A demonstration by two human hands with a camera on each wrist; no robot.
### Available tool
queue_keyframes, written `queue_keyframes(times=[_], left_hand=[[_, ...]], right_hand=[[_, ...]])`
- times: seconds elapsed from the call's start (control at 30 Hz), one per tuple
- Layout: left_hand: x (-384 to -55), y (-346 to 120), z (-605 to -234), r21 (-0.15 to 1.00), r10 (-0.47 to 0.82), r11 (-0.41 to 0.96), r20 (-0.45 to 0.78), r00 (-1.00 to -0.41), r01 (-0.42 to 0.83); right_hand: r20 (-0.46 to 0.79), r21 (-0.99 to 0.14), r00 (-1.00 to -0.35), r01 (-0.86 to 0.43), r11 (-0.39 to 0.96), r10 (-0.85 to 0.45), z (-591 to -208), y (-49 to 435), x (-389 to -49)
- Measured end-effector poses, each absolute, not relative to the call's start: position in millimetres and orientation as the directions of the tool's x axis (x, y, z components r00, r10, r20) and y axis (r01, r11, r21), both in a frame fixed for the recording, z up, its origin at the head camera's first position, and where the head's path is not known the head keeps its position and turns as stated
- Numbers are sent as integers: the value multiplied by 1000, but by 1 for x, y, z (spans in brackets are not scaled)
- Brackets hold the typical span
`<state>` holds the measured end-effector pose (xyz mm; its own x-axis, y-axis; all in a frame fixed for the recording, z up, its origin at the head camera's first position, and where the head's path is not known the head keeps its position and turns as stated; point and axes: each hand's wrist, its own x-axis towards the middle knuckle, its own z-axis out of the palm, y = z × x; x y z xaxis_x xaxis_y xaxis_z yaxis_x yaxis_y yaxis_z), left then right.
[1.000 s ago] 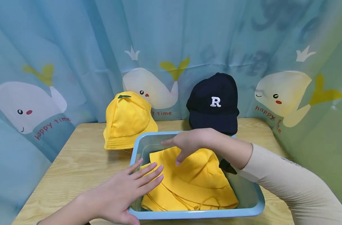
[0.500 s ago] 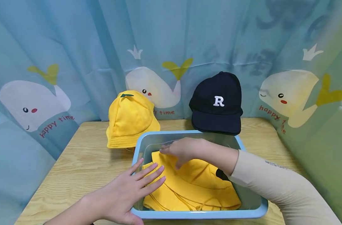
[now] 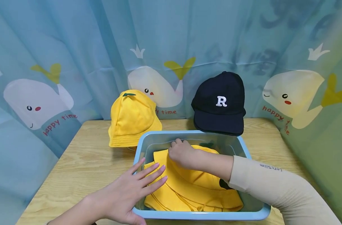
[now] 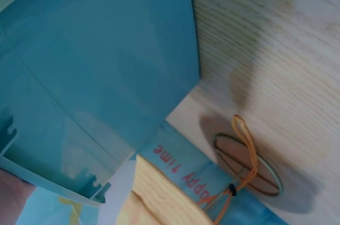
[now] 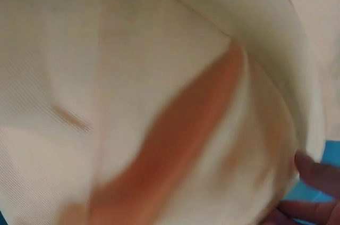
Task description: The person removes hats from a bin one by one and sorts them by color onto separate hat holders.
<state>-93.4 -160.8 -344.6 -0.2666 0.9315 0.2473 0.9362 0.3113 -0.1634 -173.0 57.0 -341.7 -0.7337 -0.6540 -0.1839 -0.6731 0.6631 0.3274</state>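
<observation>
A yellow bucket hat [image 3: 199, 184] lies in a light blue plastic basin [image 3: 204, 215], with more yellow fabric and a drawstring showing under its brim. My right hand [image 3: 185, 154] reaches into the basin and pinches the hat's edge. In the right wrist view, thumb and fingers [image 5: 319, 177] hold the border of the pale-looking hat fabric [image 5: 133, 76]. My left hand [image 3: 128, 190] lies across the basin's left rim with its fingers spread and straight. From the left wrist, the basin's outer wall [image 4: 106, 60] fills much of the view, with a bit of the hand [image 4: 11, 198] at its edge.
Behind the basin, a second yellow hat with a green leaf [image 3: 132, 120] sits raised at the left; its cord [image 4: 247, 145] hangs by a round ring. A navy cap with a white R [image 3: 220, 106] stands at the right. A whale-print curtain [image 3: 97, 37] backs the wooden table [image 3: 83, 175].
My right hand has lowered into the basin and its fingers have closed on the hat's edge. The left hand keeps its place on the rim. The view has shifted slightly.
</observation>
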Motion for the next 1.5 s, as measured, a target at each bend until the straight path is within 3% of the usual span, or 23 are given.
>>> queue_keyframes(times=[0.2, 0.43, 0.57, 0.77, 1.03, 1.1, 1.33, 1.5], left_hand=[[-94, -161, -343, -147, 932, 315, 235, -277, 938], [-93, -161, -344, -136, 930, 316, 239, -278, 939], [-94, -161, -344, -124, 929, 323, 230, -289, 938], [-95, -158, -345, -142, 936, 312, 213, -279, 939], [-93, -161, -345, -168, 940, 304, 215, -266, 938], [-93, -161, -344, -160, 940, 307, 206, -273, 938], [-94, -162, -342, -155, 940, 312, 195, -280, 937], [-94, -163, -342, -163, 942, 303, 198, -270, 939]], right_hand=[[0, 530, -696, -609, 590, -718, -355, 59, -174], [67, 590, -656, -581, 560, -751, -362, 58, -178], [112, 673, -596, -544, 502, -795, -360, 60, -176], [102, 810, -410, -494, 315, -906, -343, 76, -162], [5, 827, 4, -562, 2, -1000, -323, 106, -156], [14, 807, 82, -590, -38, -997, -319, 108, -153], [10, 656, 182, -743, -131, -983, -324, 108, -159], [70, 714, 326, -676, -181, -943, -330, 107, -168]])
